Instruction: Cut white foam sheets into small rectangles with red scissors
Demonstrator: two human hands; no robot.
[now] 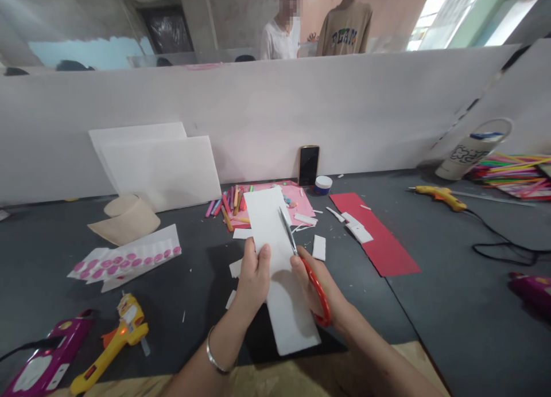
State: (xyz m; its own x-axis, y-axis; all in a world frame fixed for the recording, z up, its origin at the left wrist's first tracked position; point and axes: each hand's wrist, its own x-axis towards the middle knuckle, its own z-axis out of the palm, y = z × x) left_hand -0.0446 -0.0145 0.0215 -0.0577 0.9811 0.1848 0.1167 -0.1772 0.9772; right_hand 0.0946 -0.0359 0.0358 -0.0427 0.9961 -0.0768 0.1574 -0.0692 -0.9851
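Two hands work over one foam strip (287, 322), held up off the table (370, 328) and the landmark here. The left hand (253, 273) clamps the strip's edge, fingers together, apparently to steady it against the cut. The right hand (316, 288) curls its fingers together through the red handles of one pair of scissors (322, 294), the blades lying on the strip. Left of the strip sit two leaning boards (159, 167), one tan roll (127, 219), one dotted sheet (124, 262) and one glue gun (114, 342). Right of it lie one red sheet (379, 242), bearing some offcuts (357, 232), and a second glue gun (439, 197). Beyond it, one phone (309, 165) stands propped against the wall (258, 121), likely to keep it off the table, beside one small tub (323, 185).
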